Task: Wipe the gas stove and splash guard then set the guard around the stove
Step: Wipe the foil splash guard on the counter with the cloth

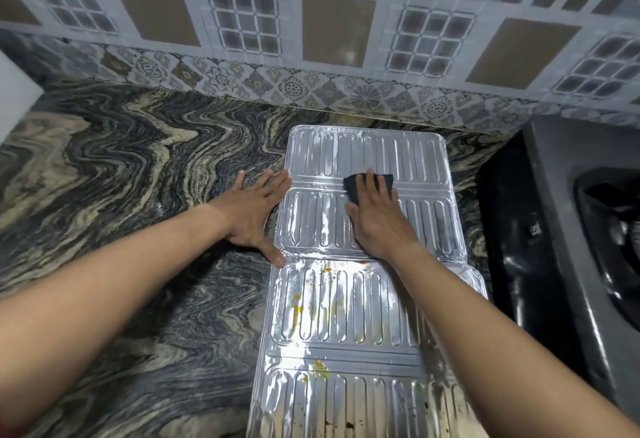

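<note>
Cloth point(352, 190) lies beneath fingers point(371, 182) of right hand point(381, 223), on splash guard point(346, 320).

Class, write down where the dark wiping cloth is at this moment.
In the head view, the dark cloth lies under the right hand on the far part of the splash guard, between the left hand and the stove.

The desk point(121, 178) is made of dark stone veined with wavy cream bands. A ribbed silver splash guard point(346, 316) is laid flat on it from the centre towards six o'clock, and a black gas stove point(554, 229) is set at three o'clock.
</note>
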